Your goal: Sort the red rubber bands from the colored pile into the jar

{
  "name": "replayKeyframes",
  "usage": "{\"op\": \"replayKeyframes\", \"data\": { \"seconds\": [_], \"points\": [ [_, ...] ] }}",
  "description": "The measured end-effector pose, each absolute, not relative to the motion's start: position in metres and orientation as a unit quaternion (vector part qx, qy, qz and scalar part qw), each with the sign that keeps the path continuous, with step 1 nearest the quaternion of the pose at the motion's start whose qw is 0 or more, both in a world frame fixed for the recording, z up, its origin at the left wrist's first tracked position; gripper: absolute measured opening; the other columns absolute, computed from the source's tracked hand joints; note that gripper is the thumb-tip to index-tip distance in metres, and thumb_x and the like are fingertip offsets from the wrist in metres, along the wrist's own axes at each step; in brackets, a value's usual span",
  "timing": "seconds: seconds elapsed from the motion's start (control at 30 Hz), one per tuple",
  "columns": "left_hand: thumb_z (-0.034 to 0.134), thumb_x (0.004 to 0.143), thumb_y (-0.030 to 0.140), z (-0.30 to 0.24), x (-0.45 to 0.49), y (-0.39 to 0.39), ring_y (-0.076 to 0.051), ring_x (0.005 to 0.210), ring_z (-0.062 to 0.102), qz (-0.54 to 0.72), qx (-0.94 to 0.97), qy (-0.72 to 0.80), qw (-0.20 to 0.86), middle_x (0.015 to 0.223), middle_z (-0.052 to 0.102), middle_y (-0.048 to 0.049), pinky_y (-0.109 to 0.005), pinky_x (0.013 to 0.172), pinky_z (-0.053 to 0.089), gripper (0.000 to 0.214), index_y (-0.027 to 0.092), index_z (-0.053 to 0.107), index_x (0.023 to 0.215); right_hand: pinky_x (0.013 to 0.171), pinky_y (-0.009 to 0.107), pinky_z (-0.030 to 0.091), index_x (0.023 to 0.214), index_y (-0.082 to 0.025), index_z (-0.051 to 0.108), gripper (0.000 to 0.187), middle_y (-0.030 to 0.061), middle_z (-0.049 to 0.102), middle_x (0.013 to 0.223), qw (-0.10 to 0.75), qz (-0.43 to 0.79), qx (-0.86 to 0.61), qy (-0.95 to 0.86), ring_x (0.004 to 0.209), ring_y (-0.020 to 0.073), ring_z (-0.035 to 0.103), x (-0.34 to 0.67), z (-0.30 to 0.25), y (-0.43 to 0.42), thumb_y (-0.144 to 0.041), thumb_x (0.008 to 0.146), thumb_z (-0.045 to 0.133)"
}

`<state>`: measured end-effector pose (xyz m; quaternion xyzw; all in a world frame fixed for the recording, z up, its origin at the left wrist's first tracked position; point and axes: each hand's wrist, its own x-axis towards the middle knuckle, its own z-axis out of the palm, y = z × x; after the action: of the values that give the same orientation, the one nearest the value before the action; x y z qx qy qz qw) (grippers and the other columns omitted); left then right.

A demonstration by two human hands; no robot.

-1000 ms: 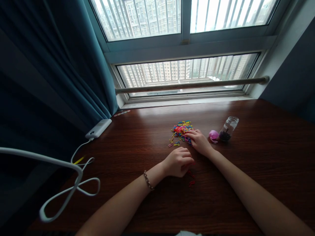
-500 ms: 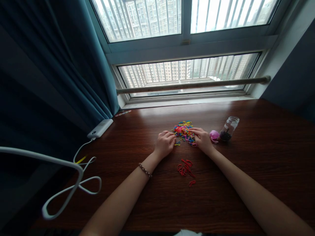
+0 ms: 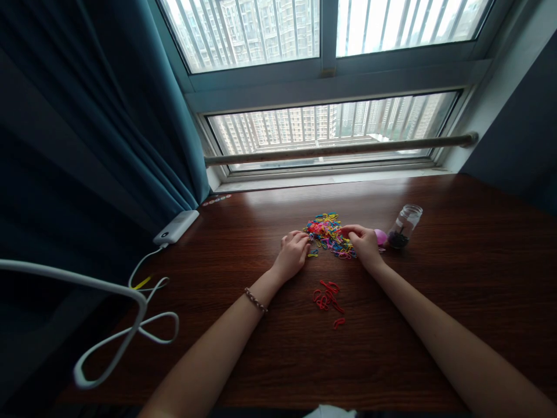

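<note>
A pile of small multicoloured loops (image 3: 327,233) lies on the brown table, in yellow, blue, pink, red and green. Whether they are plastic pins or bands is too small to tell. At the pile's left edge rests my left hand (image 3: 292,252), its fingers loosely bent and a little apart, with no object visible in them. My right hand (image 3: 365,247) is at the pile's right side, thumb and forefinger pinched together; what sits between the tips is too small to make out. Nearer to me lies a separate group of red loops (image 3: 328,299), with one red piece (image 3: 339,323) just below it.
A clear glass jar (image 3: 405,225) with dark contents leans to the right of my right hand. A pink round object (image 3: 380,237) is partly hidden behind that hand. At left are a white power strip (image 3: 176,227), a white cable (image 3: 130,290) and a blue curtain (image 3: 174,145).
My right hand has drawn back slightly to the right, its fingers going from stretched over the pile to pinched. More loops show where it was. My left hand has barely moved.
</note>
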<state>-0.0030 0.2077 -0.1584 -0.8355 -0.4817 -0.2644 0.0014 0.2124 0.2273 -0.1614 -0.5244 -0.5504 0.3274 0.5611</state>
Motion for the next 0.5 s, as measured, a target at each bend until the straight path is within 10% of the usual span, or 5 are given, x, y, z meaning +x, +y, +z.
{"op": "replayKeyframes", "data": {
  "seconds": [0.5],
  "points": [
    [0.055,0.077,0.017,-0.1595,-0.0109,0.2116,-0.018,0.079,0.054,-0.372,-0.751,-0.545,-0.02,0.077,0.058,-0.0039,-0.031,0.073,0.045,0.004,0.018,0.058,0.074,0.067,0.033,0.049,0.074,-0.013,0.066,0.031,0.0081,0.068,0.074,0.564,0.345,-0.524,-0.537,0.07,0.0203,0.062,0.2123,-0.1579,0.225,-0.042,0.062,0.067]
  ]
}}
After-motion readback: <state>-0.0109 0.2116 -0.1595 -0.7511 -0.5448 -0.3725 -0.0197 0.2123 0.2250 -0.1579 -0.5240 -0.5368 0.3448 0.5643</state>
